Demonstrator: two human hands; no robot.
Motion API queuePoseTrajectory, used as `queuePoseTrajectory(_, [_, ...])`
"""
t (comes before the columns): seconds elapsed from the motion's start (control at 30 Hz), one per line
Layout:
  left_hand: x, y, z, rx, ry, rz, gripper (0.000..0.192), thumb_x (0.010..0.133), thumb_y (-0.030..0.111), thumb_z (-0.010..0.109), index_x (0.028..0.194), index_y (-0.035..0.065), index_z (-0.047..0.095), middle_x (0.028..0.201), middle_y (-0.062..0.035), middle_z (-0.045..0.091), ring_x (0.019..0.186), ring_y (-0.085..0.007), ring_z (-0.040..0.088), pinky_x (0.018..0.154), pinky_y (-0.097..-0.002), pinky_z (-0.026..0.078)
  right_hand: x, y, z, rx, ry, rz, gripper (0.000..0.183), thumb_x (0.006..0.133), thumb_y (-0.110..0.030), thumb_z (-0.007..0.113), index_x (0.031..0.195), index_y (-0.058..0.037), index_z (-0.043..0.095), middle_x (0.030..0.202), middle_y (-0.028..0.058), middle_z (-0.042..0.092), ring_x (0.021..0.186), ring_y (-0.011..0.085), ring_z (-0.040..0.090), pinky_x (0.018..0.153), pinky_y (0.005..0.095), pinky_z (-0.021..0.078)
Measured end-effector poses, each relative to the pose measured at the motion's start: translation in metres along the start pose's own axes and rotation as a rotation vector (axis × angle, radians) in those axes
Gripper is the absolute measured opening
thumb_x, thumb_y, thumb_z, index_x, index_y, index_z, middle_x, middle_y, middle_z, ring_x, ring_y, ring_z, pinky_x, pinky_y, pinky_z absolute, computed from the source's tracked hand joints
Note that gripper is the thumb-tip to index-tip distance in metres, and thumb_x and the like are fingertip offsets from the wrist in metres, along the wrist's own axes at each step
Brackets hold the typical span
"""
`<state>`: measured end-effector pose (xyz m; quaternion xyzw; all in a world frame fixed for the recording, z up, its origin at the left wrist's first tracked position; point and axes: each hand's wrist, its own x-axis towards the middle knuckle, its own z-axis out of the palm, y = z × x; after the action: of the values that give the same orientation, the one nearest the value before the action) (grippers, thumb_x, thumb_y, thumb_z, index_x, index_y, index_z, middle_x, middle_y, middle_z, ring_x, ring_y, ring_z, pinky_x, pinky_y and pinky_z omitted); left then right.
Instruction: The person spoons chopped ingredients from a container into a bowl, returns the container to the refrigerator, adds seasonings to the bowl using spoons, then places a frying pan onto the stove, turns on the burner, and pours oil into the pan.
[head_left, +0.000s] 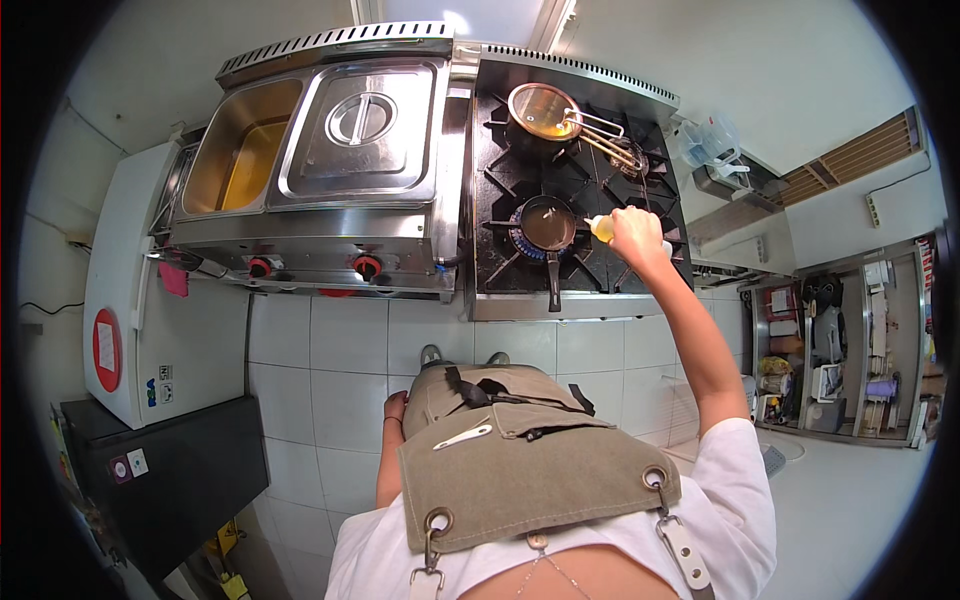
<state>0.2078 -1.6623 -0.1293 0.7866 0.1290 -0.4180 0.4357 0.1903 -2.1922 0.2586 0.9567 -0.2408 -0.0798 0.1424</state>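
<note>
My right hand (637, 234) grips a squeeze bottle (601, 228) of yellow liquid, tilted with its nozzle toward the pan. Just left of the nozzle, a small dark frying pan (547, 223) sits over a lit gas burner, blue flames (517, 238) showing around its left and lower sides. The pan's handle (554, 285) points back toward me. My left hand (395, 405) hangs low beside my apron (540, 480), partly hidden by it; whether its fingers are closed cannot be made out.
Behind the pan, a saucepan (544, 112) with wire-handled utensils stands on the black gas range (495, 277). Left of it are an uncovered steel well (202, 180) with yellowish liquid and a lidded one (360, 165). A white appliance (187, 337) stands far left, shelving (855, 352) right.
</note>
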Motion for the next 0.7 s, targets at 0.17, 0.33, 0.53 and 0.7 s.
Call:
queuePoseTrajectory(0.17, [-0.003, -0.014, 0.001, 0.066, 0.02, 0.05, 0.034, 0.084, 0.029, 0.051, 0.104, 0.005, 0.065, 0.101, -0.0159, 0.064, 0.092, -0.0249, 0.06, 0.083, -0.0343, 0.045, -0.006, -0.022, -0.001, 0.024, -0.05, -0.11, 0.013, 0.062, -0.013, 0.066, 0.073, -0.0051, 0.068, 0.077, 0.0145, 0.066, 0.073, 0.0263, 0.066, 0.062, 0.0359, 0.0512])
queuePoseTrajectory(0.33, [0.0, -0.032, 0.0, 0.23, 0.0, 0.158, 0.032, 0.084, 0.026, 0.048, 0.107, 0.0096, 0.064, 0.109, -0.0154, 0.061, 0.102, -0.0297, 0.057, 0.088, -0.0368, 0.045, -0.011, -0.013, 0.006, -0.111, -0.161, -0.128, 0.01, 0.066, -0.013, 0.066, 0.074, -0.0078, 0.068, 0.08, 0.0127, 0.067, 0.077, 0.0249, 0.066, 0.065, 0.0351, 0.0497])
queuePoseTrajectory(0.53, [-0.002, -0.044, 0.0, 0.09, 0.031, 0.174, 0.036, 0.078, 0.025, 0.058, 0.102, -0.0012, 0.065, 0.091, -0.0127, 0.067, 0.083, -0.0208, 0.061, 0.076, -0.0308, 0.047, 0.013, -0.003, 0.006, -0.113, -0.028, -0.061, 0.011, 0.065, -0.011, 0.066, 0.076, -0.0085, 0.068, 0.081, 0.0112, 0.067, 0.078, 0.0242, 0.066, 0.065, 0.0345, 0.0488])
queuePoseTrajectory(0.7, [-0.007, -0.041, -0.001, 0.252, -0.025, 0.072, 0.034, 0.084, 0.029, 0.044, 0.107, 0.0121, 0.064, 0.111, -0.0152, 0.061, 0.105, -0.0314, 0.055, 0.092, -0.0364, 0.043, 0.003, -0.028, -0.008, -0.077, -0.05, -0.159, 0.009, 0.064, -0.009, 0.066, 0.073, -0.0086, 0.068, 0.079, 0.0117, 0.067, 0.075, 0.0242, 0.066, 0.064, 0.0341, 0.0498])
